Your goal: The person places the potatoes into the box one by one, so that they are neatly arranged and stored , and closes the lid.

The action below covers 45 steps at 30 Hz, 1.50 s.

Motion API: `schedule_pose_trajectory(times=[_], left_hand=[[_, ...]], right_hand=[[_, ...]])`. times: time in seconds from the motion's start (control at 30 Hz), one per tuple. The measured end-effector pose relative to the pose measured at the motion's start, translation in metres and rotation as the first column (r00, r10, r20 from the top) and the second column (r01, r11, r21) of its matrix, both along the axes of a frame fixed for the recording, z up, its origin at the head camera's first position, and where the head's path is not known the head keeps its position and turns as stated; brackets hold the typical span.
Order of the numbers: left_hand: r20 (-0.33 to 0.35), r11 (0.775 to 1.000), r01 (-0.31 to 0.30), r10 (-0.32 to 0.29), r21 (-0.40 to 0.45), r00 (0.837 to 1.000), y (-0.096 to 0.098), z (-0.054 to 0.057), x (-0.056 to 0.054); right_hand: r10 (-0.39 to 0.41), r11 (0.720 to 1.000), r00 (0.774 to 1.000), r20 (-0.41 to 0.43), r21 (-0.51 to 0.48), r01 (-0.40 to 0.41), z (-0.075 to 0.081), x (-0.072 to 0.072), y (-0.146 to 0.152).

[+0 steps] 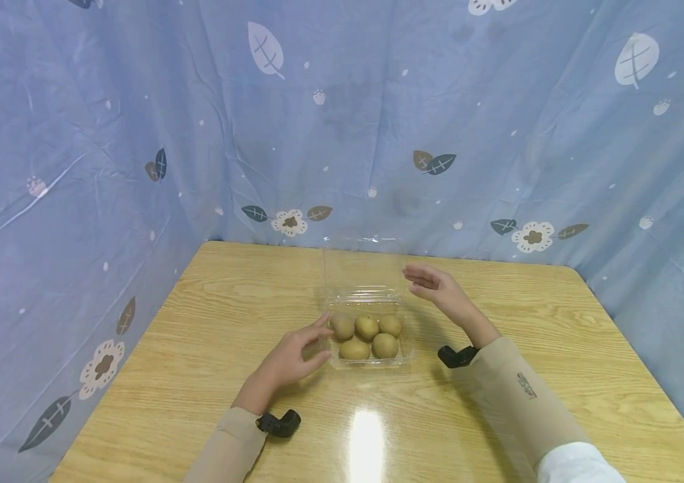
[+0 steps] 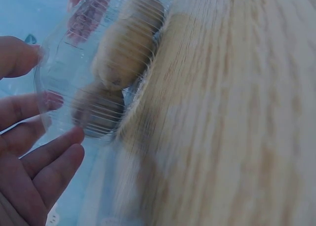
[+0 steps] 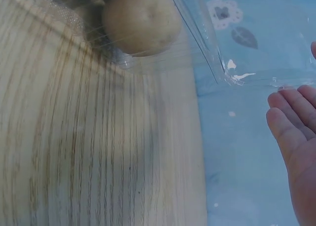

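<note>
A clear plastic clamshell box (image 1: 407,355) sits on the table with its lid (image 1: 361,265) raised at the back. Several roundish yellow-brown fruits or potatoes (image 1: 367,327) lie in its base; their exact kind is unclear. My left hand (image 1: 293,354) is at the box's left side, fingers spread and mostly straight, thumb near the front corner. In the left wrist view, fingertips (image 2: 52,100) meet the clear rim. My right hand (image 1: 441,290) is beside the lid's right edge, fingers nearly straight. In the right wrist view its fingertips (image 3: 279,100) are at that edge; contact cannot be told.
The wooden table (image 1: 227,295) extends around the box, with its back edge close behind the lid. A blue patterned curtain (image 1: 329,121) hangs behind and along both sides. Black wrist cameras (image 1: 458,356) are strapped to both wrists.
</note>
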<state>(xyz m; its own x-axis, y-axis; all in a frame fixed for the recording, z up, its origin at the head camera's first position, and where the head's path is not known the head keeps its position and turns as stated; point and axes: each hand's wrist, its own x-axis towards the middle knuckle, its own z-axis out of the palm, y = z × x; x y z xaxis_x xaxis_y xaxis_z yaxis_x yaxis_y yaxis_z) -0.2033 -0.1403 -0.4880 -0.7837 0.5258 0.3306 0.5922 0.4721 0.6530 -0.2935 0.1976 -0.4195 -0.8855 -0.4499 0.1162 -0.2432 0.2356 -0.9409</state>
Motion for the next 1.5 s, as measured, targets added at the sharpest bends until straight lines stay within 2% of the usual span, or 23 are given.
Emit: schedule_pose_trajectory(times=[0.73, 1.33, 1.5], left_hand=[[-0.015, 1.0, 0.001, -0.001, 0.0, 1.0, 0.002, -0.002, 0.001], [-0.017, 1.0, -0.007, 0.007, -0.011, 1.0, 0.001, -0.003, 0.002], [-0.008, 1.0, -0.019, 0.019, -0.014, 1.0, 0.001, -0.002, 0.003]], right_hand=[[0.01, 0.997, 1.0, -0.012, -0.073, -0.011, -0.003, 0.014, 0.004], [0.02, 0.999, 0.999, -0.028, -0.025, -0.021, -0.007, 0.029, 0.009], [0.044, 0.999, 0.997, -0.066, -0.021, -0.046, -0.009, 0.032, 0.01]])
